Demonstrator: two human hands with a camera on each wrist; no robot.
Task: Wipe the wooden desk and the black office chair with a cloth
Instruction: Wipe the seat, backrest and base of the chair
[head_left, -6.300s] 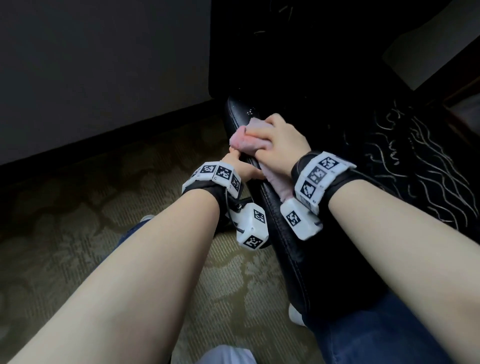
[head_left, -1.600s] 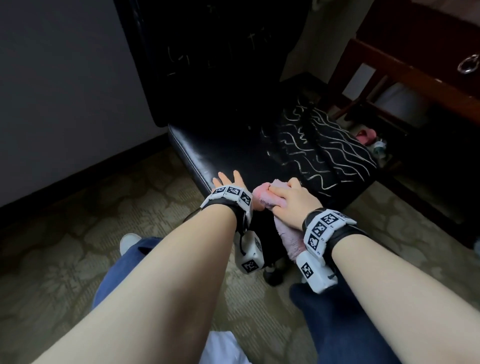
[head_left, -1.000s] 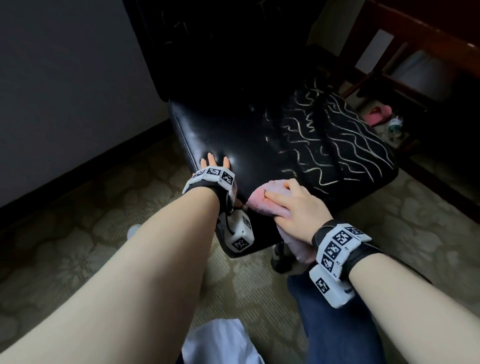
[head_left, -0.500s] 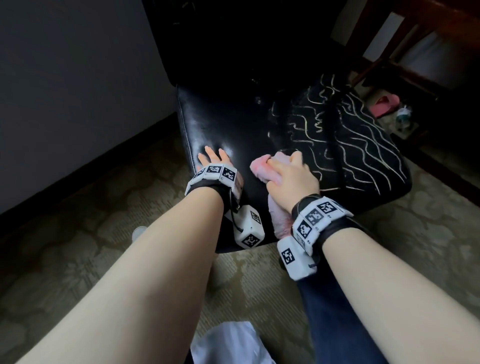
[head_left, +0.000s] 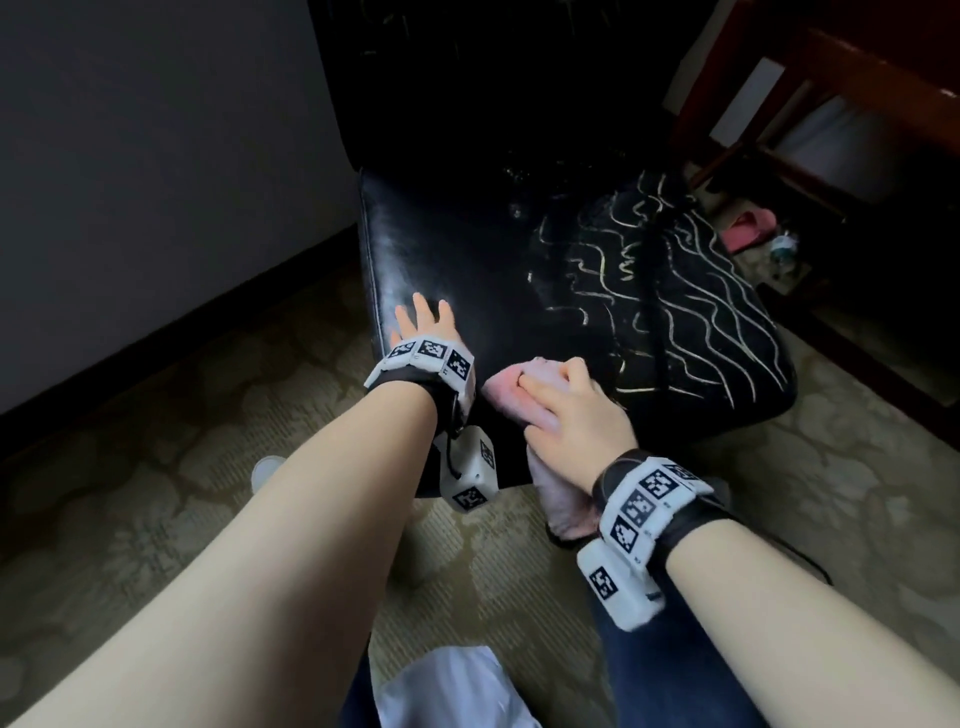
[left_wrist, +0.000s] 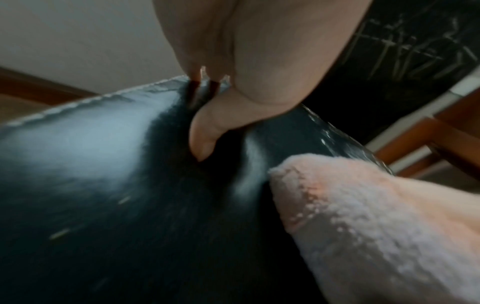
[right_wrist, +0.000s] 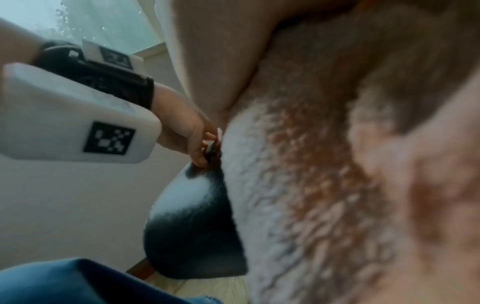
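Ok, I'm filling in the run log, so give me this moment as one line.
step: wiping chair seat | right hand: presses pink cloth on seat | left hand: flat on seat | desk: untouched

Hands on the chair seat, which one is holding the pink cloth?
The right hand presses the pink cloth on the black chair seat. The left hand lies flat on the bare seat beside it, holding nothing.

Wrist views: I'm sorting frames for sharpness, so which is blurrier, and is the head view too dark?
Right wrist view: blurriest, the cloth fills it, soft and smeared. Left wrist view: some blur, glare on the chair seat. Head view: dim, chair back nearly black, but left hand and right hand read clearly.
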